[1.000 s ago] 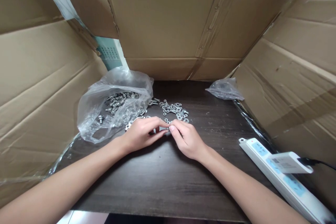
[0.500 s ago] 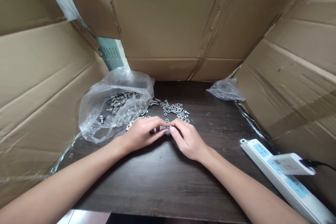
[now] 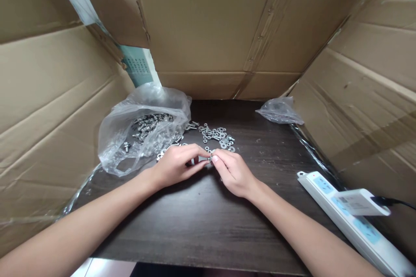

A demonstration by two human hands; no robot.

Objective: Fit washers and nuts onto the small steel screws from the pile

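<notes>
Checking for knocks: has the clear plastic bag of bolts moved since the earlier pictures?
No. Against the left cardboard wall, the clear plastic bag sits where it did; both shifted slightly together in view, likely camera motion.

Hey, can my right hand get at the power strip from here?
Probably yes: nothing visible stands between the right hand and the power strip, though that hand pinches a small metal fastener.

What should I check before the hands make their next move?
1. Left hand pinching the small metal piece: ok.
2. Right hand pinching it too: ok.
3. What exactly that piece is: cannot tell, too small and partly covered.
4. Loose nuts and washers lying just beyond the hands: ok.
5. Big plastic bag open, bolts showing inside: ok.
6. Power strip apart from both hands: ok.
</notes>
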